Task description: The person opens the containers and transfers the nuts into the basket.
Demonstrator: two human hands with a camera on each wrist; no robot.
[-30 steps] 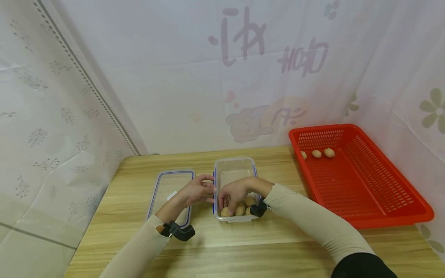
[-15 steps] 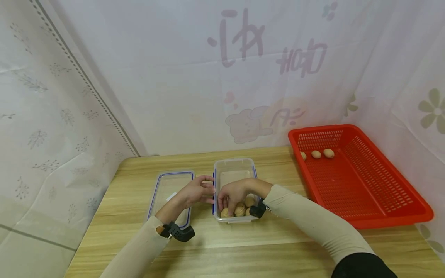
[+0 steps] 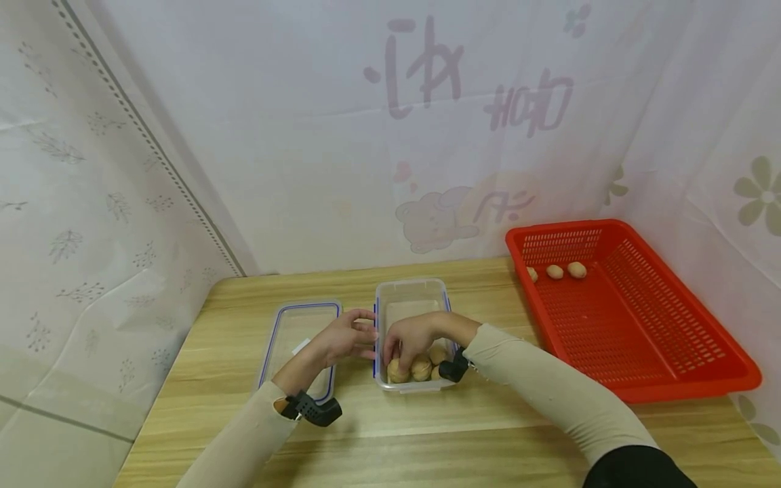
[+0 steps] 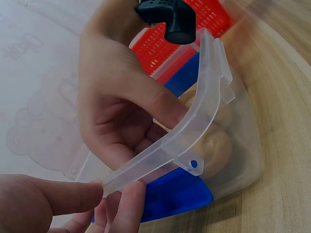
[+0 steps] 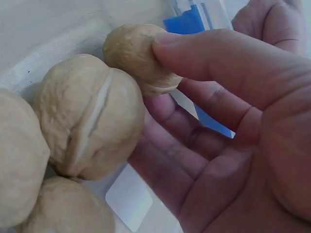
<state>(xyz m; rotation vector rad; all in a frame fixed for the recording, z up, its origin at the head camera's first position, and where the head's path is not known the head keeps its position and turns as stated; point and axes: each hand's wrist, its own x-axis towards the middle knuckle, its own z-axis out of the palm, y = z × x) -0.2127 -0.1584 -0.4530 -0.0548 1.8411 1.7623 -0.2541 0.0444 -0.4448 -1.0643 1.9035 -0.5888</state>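
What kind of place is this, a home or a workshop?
Probably a makeshift home corner: a wooden table closed in by printed curtains, with a red basket and a clear box of walnuts.

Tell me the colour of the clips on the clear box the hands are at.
Blue. The clips on the clear box show best in the left wrist view.

On the wooden desk [image 3: 427, 434], the clear plastic storage box with blue clips [image 3: 410, 298] sits centre, walnuts [image 3: 410, 369] heaped at its near end, and the right hand [image 3: 410, 337] is down inside it among them. Left of the box lies its clear blue-rimmed lid [image 3: 291, 324], with the left hand [image 3: 342, 337] between them, fingers on the box's left rim. Over at the right sits the red slotted plastic basket [image 3: 671, 352], three walnuts [image 3: 556, 271] in its far corner.
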